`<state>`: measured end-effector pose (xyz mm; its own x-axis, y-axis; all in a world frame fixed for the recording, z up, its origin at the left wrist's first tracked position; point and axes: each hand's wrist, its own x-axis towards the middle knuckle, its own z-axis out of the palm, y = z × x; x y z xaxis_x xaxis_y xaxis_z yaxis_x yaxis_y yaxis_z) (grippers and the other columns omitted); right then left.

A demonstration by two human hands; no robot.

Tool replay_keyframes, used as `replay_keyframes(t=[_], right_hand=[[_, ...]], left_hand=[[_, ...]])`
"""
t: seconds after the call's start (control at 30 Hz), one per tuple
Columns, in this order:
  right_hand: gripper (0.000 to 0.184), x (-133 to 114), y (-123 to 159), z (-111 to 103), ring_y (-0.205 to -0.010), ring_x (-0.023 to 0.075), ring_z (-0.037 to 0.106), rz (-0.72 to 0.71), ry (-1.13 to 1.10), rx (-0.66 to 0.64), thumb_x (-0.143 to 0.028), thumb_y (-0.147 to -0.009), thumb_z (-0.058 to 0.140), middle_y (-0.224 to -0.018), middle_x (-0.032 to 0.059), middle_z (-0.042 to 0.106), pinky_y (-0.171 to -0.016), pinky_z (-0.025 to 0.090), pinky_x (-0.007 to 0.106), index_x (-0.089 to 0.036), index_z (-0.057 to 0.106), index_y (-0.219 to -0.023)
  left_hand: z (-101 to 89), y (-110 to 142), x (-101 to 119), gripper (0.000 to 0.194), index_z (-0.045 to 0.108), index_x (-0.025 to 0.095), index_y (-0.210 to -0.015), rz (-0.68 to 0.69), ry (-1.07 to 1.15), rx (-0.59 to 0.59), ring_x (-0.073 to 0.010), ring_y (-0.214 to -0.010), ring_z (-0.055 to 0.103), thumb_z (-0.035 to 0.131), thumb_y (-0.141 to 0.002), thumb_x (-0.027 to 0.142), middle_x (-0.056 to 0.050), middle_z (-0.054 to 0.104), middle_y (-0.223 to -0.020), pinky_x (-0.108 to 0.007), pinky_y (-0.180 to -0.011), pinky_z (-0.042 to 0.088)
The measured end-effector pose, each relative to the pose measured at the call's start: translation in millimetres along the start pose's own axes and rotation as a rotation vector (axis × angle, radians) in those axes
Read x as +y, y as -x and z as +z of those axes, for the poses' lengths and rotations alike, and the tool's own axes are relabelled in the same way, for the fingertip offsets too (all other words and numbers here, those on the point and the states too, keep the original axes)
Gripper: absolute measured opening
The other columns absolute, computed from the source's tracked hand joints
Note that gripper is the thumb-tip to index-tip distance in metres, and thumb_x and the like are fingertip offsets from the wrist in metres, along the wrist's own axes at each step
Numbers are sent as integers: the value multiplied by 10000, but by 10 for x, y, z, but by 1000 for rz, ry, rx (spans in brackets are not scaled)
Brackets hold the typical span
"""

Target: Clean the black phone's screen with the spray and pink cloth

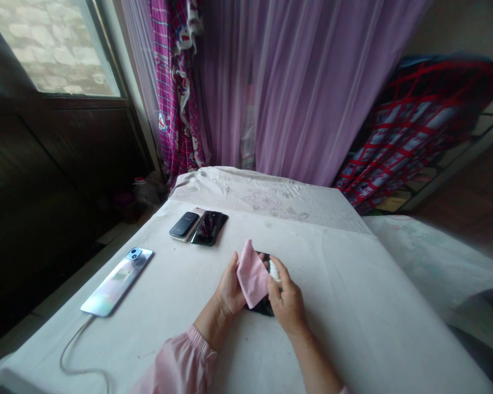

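Note:
A pink cloth [252,276] rests folded to a point in my left hand [230,289], whose fingers curl behind it. My right hand [288,300] is closed around a small white object [274,271] at the cloth's right edge; its kind is mostly hidden by my fingers. Below both hands lies a black, shiny flat item [263,307], partly covered by the cloth, which looks like a phone. Whether the cloth touches it I cannot tell.
Farther back on the white-covered table [328,262] are a dark phone [184,224] on a pale one and black glossy phones [208,227]. A silvery phone [117,282] with a cable [72,345] lies left. Purple curtains [308,82] hang behind the table.

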<state>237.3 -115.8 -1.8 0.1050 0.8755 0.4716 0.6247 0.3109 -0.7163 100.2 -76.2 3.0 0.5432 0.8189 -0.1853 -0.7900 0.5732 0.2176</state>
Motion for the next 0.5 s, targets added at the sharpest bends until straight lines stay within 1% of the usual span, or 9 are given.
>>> replay_keyframes(t=[0.1,0.23,0.33,0.43,0.5], right_hand=[[421,3,-24,2,-681,183,688,-14,38,29,-316,-892,399,-934,86,730,-555,521,238,-169,548,-1257],[398,-4,-70,-1,-643,184,684,13,61,57,-304,-875,401,-824,57,730,-524,508,232,-173,576,-1207],[379,-29,-80,-18,-584,176,668,36,51,60,-320,-876,416,-773,43,722,-505,500,231,-173,591,-1178],[422,-24,-73,-58,-553,164,651,69,-20,60,-346,-886,438,-785,38,716,-501,504,234,-176,544,-1257],[507,29,-85,-103,-538,156,641,117,-100,91,-371,-893,452,-825,42,709,-502,511,242,-176,444,-1361]], left_hand=[[15,13,-3,563,679,95,-1087,-23,-36,-19,-283,-1073,638,371,-970,551,-131,727,-998,-416,-1029,396],[28,29,-18,577,680,88,-1090,-53,-50,-32,-287,-1071,639,386,-960,568,-137,723,-1031,-414,-1027,396],[33,38,-26,586,668,84,-1113,-68,-31,-17,-277,-1064,643,385,-961,575,-138,716,-1060,-392,-1016,406],[27,36,-21,598,658,81,-1126,-67,-19,13,-271,-1031,657,376,-961,582,-142,715,-1060,-397,-1005,418],[18,29,-10,574,654,91,-1133,-55,-23,31,-267,-1014,665,381,-966,567,-138,714,-1063,-409,-1004,420]])
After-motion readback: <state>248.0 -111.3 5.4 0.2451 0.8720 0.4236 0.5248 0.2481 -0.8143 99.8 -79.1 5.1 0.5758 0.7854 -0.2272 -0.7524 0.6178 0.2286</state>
